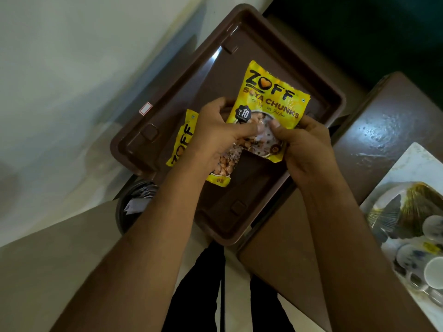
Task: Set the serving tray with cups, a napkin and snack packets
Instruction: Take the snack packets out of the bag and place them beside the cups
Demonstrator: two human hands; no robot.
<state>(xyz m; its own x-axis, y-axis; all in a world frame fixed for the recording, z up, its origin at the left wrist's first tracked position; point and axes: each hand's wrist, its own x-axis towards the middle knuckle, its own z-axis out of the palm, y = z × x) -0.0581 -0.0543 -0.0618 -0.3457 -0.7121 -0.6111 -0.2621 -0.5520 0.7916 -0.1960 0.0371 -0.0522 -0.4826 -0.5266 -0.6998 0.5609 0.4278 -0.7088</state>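
A brown plastic serving tray (pixel 271 202) lies in the middle of the view. Above it I hold two yellow snack packets of soya chunks. The upper packet (pixel 268 97) faces me, pinched at its lower part by both my left hand (pixel 220 135) and my right hand (pixel 309 144). The second packet (pixel 184 137) sits under my left hand, partly hidden, its lower end showing near the tray floor. Several white cups (pixel 431 259) stand on a white tray (pixel 412 164) at the far right.
A dark brown surface (pixel 388 130) carries the white tray at right, which also holds a folded grey and gold fan-shaped cloth (pixel 407 207). A round dark bin (pixel 134 207) with paper scraps stands below the brown tray's left corner. Pale floor lies at left.
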